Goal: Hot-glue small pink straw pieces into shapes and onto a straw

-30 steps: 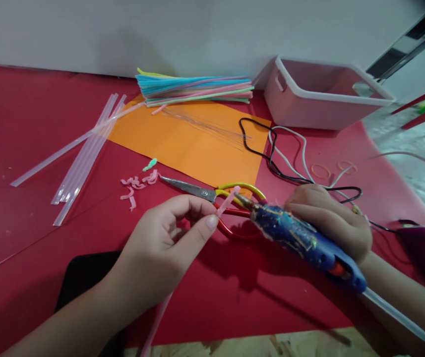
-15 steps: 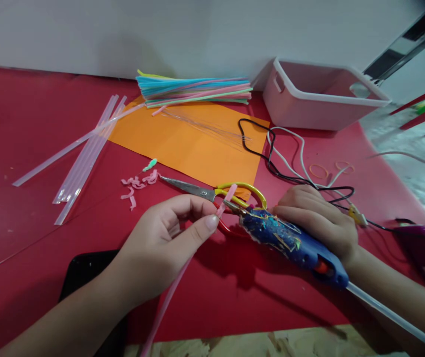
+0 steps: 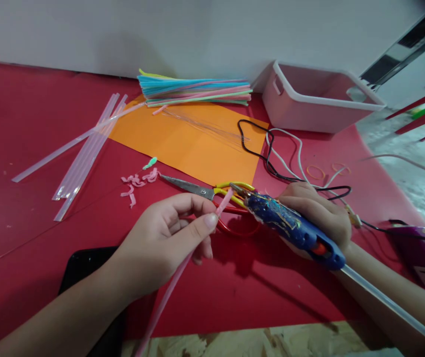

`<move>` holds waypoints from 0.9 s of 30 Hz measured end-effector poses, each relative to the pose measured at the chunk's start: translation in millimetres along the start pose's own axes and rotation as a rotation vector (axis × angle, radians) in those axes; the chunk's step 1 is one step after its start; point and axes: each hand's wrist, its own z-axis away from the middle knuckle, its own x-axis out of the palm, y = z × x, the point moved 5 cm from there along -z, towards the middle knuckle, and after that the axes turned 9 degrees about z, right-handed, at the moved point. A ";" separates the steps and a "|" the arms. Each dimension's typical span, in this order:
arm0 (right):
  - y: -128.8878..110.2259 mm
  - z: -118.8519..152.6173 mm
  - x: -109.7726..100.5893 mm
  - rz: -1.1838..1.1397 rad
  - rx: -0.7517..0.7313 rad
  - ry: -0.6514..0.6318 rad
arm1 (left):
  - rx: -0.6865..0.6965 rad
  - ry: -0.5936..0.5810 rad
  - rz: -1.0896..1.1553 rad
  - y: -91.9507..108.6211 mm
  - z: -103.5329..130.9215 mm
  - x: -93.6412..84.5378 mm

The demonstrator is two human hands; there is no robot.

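Between thumb and fingers, my left hand (image 3: pixel 177 238) pinches a pink pipe cleaner (image 3: pixel 171 292) near its upper end; the rest trails down toward the table's front edge. My right hand (image 3: pixel 318 213) is wrapped round a blue glue gun (image 3: pixel 294 228), stained with dried glue, with a clear glue stick (image 3: pixel 387 300) sticking out of its back. The gun's metal nozzle is at the tip of the pipe cleaner; whether they touch I cannot tell. Beneath them lie scissors (image 3: pixel 193 189) with yellow and red handles. Small curled pink pieces (image 3: pixel 140 179) lie left of the scissors' tip.
Spare glue sticks (image 3: pixel 86 148) lie at the left. Behind, a bundle of coloured pipe cleaners (image 3: pixel 197 90) rests by orange paper (image 3: pixel 197 144). A pink bin (image 3: pixel 309 111), tangled cables (image 3: pixel 272 158), rubber bands (image 3: pixel 315 172), a purple power strip (image 3: pixel 420 253) and a black object (image 3: pixel 86 272) are around.
The glue gun's nozzle has moved up along the pipe cleaner, from just above my left fingers to its tip. My left hand has barely moved.
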 end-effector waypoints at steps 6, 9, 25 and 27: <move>6.7 9.3 -3.6 0.127 0.204 0.084 | -0.121 -0.033 0.186 -8.6 -2.8 -2.0; 5.5 10.8 -4.4 0.130 0.226 0.108 | -0.136 -0.030 0.321 -9.9 -8.1 -3.4; 5.7 12.3 -5.2 0.053 0.151 0.090 | -0.223 -0.145 0.387 -14.3 -5.5 4.3; 5.9 12.3 -5.8 0.039 0.132 0.088 | -0.210 -0.133 0.386 -13.9 -6.0 4.2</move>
